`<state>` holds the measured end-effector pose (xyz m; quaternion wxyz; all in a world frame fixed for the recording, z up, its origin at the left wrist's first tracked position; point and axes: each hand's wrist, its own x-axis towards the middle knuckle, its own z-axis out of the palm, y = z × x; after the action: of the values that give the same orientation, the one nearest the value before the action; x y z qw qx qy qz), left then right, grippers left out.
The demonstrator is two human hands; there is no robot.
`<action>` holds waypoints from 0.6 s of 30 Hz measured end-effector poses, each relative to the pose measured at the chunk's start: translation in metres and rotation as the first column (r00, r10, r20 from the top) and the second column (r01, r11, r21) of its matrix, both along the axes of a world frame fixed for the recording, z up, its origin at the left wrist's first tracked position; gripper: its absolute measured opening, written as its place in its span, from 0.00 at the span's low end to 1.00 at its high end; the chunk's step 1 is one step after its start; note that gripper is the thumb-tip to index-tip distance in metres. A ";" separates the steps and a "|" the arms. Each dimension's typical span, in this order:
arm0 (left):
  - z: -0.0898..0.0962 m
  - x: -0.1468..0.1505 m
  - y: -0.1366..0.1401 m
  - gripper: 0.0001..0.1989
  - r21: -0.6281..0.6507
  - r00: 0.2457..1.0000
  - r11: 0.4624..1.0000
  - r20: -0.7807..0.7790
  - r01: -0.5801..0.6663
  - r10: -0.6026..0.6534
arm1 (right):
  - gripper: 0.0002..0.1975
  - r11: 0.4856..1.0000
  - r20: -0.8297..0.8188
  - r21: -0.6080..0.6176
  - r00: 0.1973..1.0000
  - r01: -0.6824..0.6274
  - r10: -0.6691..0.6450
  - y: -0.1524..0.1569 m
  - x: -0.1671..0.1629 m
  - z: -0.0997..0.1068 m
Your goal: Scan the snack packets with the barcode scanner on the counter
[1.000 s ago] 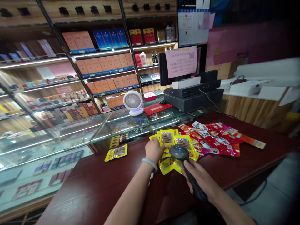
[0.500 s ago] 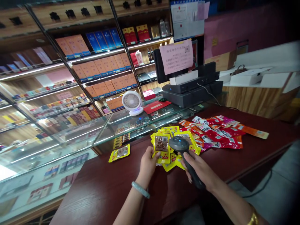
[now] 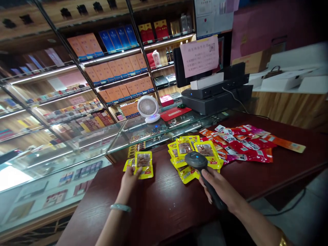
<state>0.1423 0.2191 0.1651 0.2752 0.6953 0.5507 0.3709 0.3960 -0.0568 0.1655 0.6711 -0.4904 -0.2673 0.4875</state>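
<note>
My left hand (image 3: 130, 177) pinches the lower edge of a yellow snack packet (image 3: 144, 163) with a clear window showing brown food. Partly beneath it, another yellow packet (image 3: 128, 164) lies on the dark red table (image 3: 159, 208). My right hand (image 3: 215, 182) is wrapped round the handle of a black barcode scanner (image 3: 196, 160), whose head has a small blue light. Under and beyond the scanner head is a heap of yellow snack packets (image 3: 185, 147). Red, orange and pink packets (image 3: 246, 145) form a pile right of that heap.
A glass display counter (image 3: 120, 138) adjoins the table's far left side. On it stand a white fan (image 3: 148, 106) and a red mat (image 3: 175, 113). A monitor with a pink notice (image 3: 201, 58) rises behind a black cash drawer (image 3: 217, 100). Stocked shelves (image 3: 118, 70) line the wall.
My left hand has carried a yellow packet leftward from the heap to above the single packet on the left. My right hand holds the scanner almost in the same place. The view has shifted slightly.
</note>
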 end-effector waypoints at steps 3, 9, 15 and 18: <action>0.001 -0.041 0.022 0.19 -0.079 0.971 0.991 -0.224 -0.109 0.089 | 0.21 1.000 0.010 -0.009 1.000 -0.022 0.022 0.000 0.000 -0.006; 0.003 -0.038 0.012 0.24 0.242 0.750 0.938 -0.565 -0.248 0.344 | 0.22 0.998 0.023 -0.008 0.998 -0.062 0.062 0.003 -0.003 -0.014; 0.006 0.074 -0.050 0.19 0.196 0.839 0.924 -0.510 0.329 -0.191 | 0.21 0.998 0.014 -0.003 0.998 -0.064 0.064 -0.001 -0.004 -0.013; 0.009 0.121 -0.078 0.24 0.174 0.813 0.907 -0.529 0.382 -0.241 | 0.21 0.999 0.002 -0.011 0.999 -0.050 0.050 -0.005 -0.001 -0.011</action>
<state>0.2637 0.1410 0.1741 0.0838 0.8793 0.4235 0.2012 0.3946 -0.0622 0.1541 0.6557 -0.4877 -0.2775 0.5052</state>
